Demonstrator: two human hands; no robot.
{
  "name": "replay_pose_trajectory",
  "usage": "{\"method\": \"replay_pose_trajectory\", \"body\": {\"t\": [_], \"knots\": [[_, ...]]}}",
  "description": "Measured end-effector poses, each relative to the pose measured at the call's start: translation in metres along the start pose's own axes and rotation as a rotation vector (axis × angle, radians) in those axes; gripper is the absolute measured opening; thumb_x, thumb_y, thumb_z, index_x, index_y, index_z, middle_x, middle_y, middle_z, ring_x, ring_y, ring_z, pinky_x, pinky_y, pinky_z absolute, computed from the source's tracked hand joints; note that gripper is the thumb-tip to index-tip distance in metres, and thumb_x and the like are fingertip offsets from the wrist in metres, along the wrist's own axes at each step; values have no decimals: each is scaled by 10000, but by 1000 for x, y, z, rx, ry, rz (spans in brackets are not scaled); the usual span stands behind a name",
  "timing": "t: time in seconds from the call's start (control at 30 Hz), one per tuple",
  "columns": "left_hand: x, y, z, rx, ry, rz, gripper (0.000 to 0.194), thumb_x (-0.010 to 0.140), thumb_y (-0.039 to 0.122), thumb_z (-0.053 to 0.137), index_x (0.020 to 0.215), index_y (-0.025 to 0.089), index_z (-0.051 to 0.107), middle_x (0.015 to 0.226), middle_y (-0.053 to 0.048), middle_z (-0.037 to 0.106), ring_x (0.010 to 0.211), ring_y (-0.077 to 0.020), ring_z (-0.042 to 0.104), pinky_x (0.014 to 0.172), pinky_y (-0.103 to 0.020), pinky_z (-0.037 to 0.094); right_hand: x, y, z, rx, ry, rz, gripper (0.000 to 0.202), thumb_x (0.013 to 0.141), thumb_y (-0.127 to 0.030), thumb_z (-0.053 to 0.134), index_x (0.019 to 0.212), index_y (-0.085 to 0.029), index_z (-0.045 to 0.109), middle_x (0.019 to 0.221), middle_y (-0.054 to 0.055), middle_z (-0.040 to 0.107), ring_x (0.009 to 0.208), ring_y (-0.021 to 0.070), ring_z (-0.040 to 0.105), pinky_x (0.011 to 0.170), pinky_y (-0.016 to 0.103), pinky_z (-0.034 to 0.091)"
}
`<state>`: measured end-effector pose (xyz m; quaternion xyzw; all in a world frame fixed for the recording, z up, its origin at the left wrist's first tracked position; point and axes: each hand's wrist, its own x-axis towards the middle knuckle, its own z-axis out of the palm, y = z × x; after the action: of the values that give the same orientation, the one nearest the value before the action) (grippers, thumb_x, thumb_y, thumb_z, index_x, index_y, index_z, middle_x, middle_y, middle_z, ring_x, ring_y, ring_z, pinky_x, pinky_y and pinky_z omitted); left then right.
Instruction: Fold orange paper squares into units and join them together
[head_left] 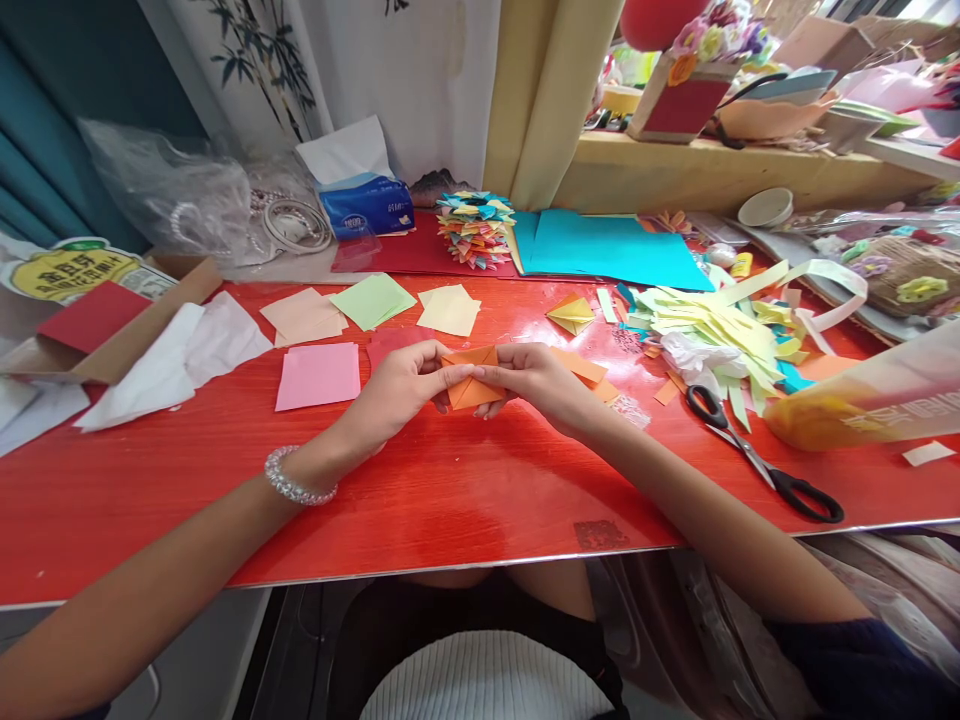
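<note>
A small folded sheet of orange paper [474, 392] is held up just above the red table, with crease lines across its face. My left hand [405, 390] grips its left side, thumb on top and fingers behind. On the right side my right hand [536, 385] pinches it the same way, and the two thumbs meet near its middle. Behind my right hand lie more orange paper pieces [581, 366]. A yellow folded paper shape [571, 314] sits a little farther back. Left of my hands are pink [318, 376], peach [304, 317], green [373, 301] and cream [448, 310] paper squares.
Black-handled scissors [763, 462] lie at the right, beside a heap of pale green paper strips [701, 325]. Toward the back are a colourful paper stack [475, 232], blue sheets [607, 250] and a tissue pack [366, 207]. A cardboard box [124, 350] stands left.
</note>
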<state>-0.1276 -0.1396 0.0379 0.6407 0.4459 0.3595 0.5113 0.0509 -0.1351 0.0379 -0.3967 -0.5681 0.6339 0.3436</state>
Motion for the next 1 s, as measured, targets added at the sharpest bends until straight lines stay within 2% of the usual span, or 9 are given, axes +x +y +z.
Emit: {"method": "replay_pose_trajectory", "body": {"t": [0.17,0.3,0.43,0.6,0.7,0.8,1.0], "knots": [[1,-2,-1,-34,53,32,237,797,361,636,713,167,529,655,24,545,604,-93,515,594,-225,407,-1,-3,0,14,-37,5,122,805,-246,643,771,-131,625,742,29,672,614,118,669,612,245,581],[1,-1,-1,-59,64,42,220,790,361,635,735,169,543,702,16,564,633,-98,524,605,-221,420,-1,-6,0,21,-24,18,59,785,-189,653,777,-132,643,736,26,689,605,110,671,636,230,583],[1,3,0,-113,14,0,229,793,382,625,846,160,605,790,-8,596,712,-117,545,640,-227,440,0,-5,-1,30,-22,-5,79,782,-208,667,787,-132,650,726,28,690,611,112,675,634,228,580],[0,3,-1,-52,31,30,193,795,352,629,807,159,629,764,3,583,660,-95,496,611,-217,408,1,-4,-4,-25,-44,19,170,726,-256,723,694,-134,610,638,-5,642,546,105,649,549,206,558],[0,2,-2,-69,75,25,171,776,323,647,804,155,626,765,4,582,603,-80,470,571,-218,396,0,-6,-5,-27,38,-1,155,731,-251,715,729,-138,609,665,0,648,566,104,644,566,213,555],[1,1,-2,-161,120,-11,168,747,299,676,794,150,613,776,-1,599,602,-80,510,564,-216,431,0,-9,-5,-37,107,-36,134,736,-230,707,788,-137,627,714,15,661,606,107,645,614,231,556],[0,0,0,-254,68,-25,249,729,304,702,946,186,675,936,-28,682,664,-106,604,639,-248,528,1,-4,-6,-7,136,-88,111,740,-197,683,831,-144,647,729,15,670,590,107,640,633,257,550]]}}
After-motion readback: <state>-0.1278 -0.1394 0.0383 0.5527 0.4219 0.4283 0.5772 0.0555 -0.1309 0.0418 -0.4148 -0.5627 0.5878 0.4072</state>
